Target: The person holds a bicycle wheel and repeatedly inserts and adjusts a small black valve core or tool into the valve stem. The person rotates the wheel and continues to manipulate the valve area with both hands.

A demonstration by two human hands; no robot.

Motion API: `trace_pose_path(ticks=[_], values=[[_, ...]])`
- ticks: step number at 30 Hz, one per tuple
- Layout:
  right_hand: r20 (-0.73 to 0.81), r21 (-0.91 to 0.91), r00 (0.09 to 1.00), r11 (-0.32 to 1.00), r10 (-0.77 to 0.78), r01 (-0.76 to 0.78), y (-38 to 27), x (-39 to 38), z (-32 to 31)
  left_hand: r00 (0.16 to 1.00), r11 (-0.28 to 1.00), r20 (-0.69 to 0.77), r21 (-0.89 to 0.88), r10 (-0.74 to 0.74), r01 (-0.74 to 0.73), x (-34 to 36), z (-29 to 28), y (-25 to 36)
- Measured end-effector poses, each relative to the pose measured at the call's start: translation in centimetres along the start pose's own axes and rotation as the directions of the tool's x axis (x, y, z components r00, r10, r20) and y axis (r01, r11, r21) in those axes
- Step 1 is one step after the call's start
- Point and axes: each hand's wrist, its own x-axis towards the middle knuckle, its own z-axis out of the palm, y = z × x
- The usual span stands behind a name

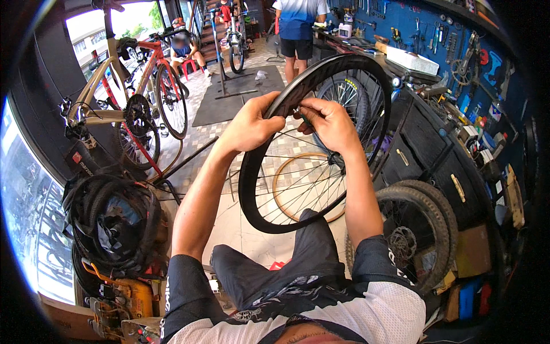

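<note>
A dark, deep-rimmed wheel (250,183) is held up in front of the person, above the lap, leaning so that its long axis in view runs from lower left to upper right. The left grip (252,127) is clamped on the rim at its upper left; the right grip (333,123) sits just beside it on the inner side, fingertips bunched near the rim's inner edge (whether closed on something small, I cannot tell). That inner edge lies to the left of the right grip, the nearer hand to it. The hub (335,159) is below, and spokes (289,179) fan close under the right fingers, crowding the space. Behind, a tan hoop (275,186) lies on the tiled floor (240,229); knobbly tyres (440,221) and a black drawer cabinet (421,143) hem in the right, a heap of black tyres (91,209) the left.
</note>
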Motion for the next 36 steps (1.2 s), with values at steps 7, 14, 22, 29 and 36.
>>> trace_pose_path(ticks=[7,14,22,29,36], values=[[-0.001,-0.539,0.936,0.789,-0.352,0.296,-0.4,-1.6,0.5,0.997,1.0,-0.082,-0.016,0.014,-0.015,0.0,0.9,-0.8],[0.01,-0.61,0.946,0.748,-0.323,0.262,-1.5,-2.8,2.5,0.978,0.993,-0.192,-0.065,0.082,-0.096,-0.2,1.3,-1.2],[-0.239,-0.333,0.867,0.876,-0.437,0.349,2.3,-2.5,3.3,0.984,0.996,-0.172,-0.064,0.046,-0.058,-0.7,1.0,-1.1],[-0.402,-0.272,0.806,0.897,-0.436,0.349,4.2,-2.0,5.5,0.985,0.991,-0.169,-0.123,0.03,-0.052,-0.6,0.7,-2.1],[-0.305,0.335,0.952,0.935,-0.012,0.119,4.5,-0.6,5.5,0.982,0.969,-0.183,-0.234,0.042,-0.085,-1.1,0.7,-3.1]])
